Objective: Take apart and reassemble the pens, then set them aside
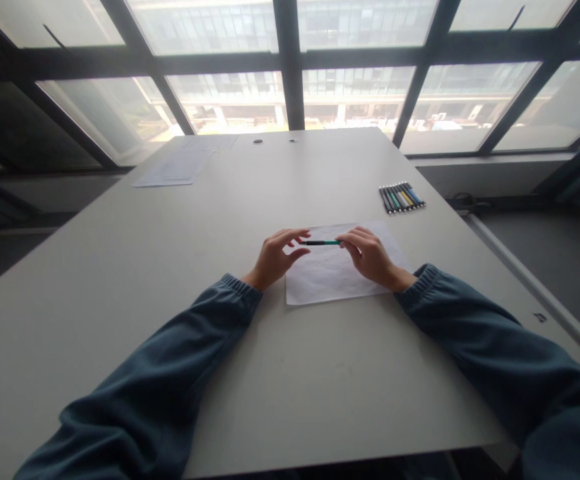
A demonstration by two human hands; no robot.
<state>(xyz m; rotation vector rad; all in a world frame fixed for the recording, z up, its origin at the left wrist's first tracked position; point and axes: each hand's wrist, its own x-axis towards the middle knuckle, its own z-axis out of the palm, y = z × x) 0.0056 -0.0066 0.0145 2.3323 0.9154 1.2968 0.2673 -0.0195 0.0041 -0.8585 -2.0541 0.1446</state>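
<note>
A slim pen (323,243) with a black grip part and a green barrel is held level over a sheet of white paper (315,287). My right hand (367,253) pinches its green end between thumb and fingers. Around the black end, my left hand (280,253) has its thumb and fingers apart; whether a fingertip touches the pen there I cannot tell. Faint marks show on the paper, too pale to read. Part of the sheet lies hidden under my right hand and wrist.
A row of several pens (403,197) with black, green, yellow and blue barrels lies to the right beyond the paper. More papers (175,167) rest at the far left of the white table (145,267). A small dark item (539,317) is near the right edge. Windows stand behind.
</note>
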